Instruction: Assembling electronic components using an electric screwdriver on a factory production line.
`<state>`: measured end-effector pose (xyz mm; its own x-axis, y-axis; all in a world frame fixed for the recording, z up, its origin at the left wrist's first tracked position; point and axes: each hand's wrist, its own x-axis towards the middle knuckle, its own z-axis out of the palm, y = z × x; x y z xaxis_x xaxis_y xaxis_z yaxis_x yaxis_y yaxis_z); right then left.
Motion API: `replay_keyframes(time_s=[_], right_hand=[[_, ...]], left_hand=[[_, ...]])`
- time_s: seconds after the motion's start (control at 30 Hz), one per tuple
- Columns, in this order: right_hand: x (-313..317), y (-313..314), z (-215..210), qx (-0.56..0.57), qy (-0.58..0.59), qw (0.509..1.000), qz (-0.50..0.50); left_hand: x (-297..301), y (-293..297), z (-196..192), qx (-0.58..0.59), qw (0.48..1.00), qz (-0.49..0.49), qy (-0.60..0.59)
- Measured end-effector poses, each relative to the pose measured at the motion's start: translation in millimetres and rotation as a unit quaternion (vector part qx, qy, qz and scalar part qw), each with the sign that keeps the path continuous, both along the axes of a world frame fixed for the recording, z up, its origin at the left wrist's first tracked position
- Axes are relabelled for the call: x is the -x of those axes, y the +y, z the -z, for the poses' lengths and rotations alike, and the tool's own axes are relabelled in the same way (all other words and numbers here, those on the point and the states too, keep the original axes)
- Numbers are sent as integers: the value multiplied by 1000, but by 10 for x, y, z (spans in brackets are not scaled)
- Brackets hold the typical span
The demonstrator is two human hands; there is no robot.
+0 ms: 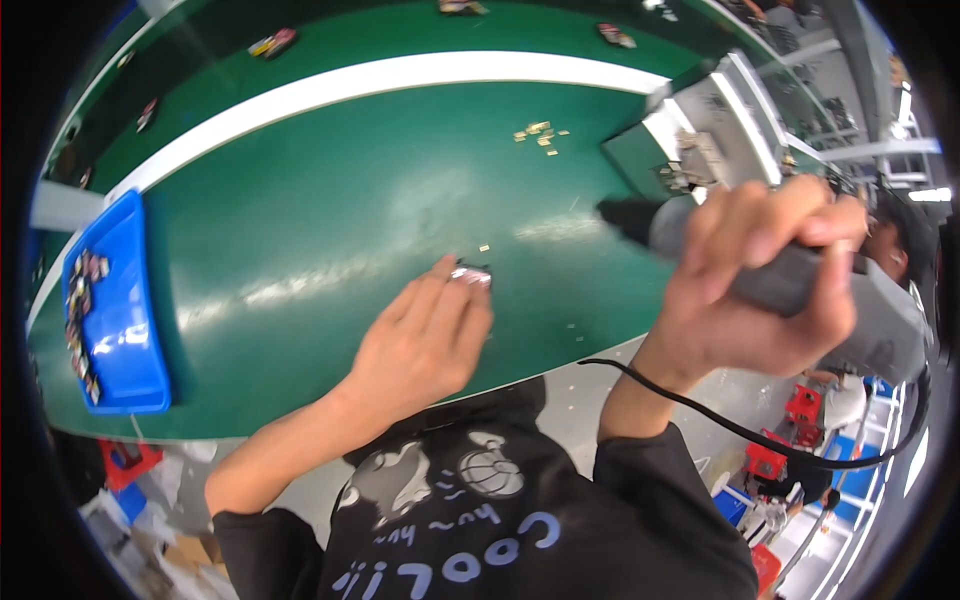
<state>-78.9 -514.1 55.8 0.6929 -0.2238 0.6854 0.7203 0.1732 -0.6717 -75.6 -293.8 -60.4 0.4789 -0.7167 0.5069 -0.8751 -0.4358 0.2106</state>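
Observation:
My left hand (425, 325) rests low over the green table, its fingers closed on a small dark part with a shiny pinkish face (472, 274). Most of that part is hidden under my fingertips. A tiny cream-coloured piece (484, 247) lies just beyond it. Raised at the right, my right hand (765, 270) is wrapped round a grey corded hand tool (880, 325). The tool's dark tip (630, 218) points left over the table and is blurred; its exact kind I cannot tell. A black cable (800, 458) loops from its rear end below my right wrist.
On the green tabletop (330, 200), several small cream pieces (540, 133) lie scattered toward the back. A blue tray (128, 350) with small parts stands at the left. Past a white rail (400, 72), a green strip carries small items. A grey-white box-like fixture (715, 115) stands back right; people sit farther right.

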Motion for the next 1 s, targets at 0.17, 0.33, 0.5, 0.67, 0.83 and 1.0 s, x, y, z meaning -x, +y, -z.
replay_keyframes(time_s=[0.17,0.33,0.5,0.67,0.83,1.0], right_hand=[[-294,-1044,-483,88,-214,912,338],[-569,-1528,-568,36,38,932,357],[-249,-1337,-634,-17,-36,942,333],[-168,-1151,-536,-8,32,989,144],[-414,-1068,-183,-11,100,975,199],[-443,-1073,-127,10,112,974,199]], left_hand=[[13,1,25,3,1000,12,0],[7,35,26,6,1000,12,21],[-3,-11,-19,2,999,16,43],[-20,-37,-21,2,999,16,45],[-28,-50,-31,3,1000,9,28],[-26,-53,-36,5,1000,8,27]])
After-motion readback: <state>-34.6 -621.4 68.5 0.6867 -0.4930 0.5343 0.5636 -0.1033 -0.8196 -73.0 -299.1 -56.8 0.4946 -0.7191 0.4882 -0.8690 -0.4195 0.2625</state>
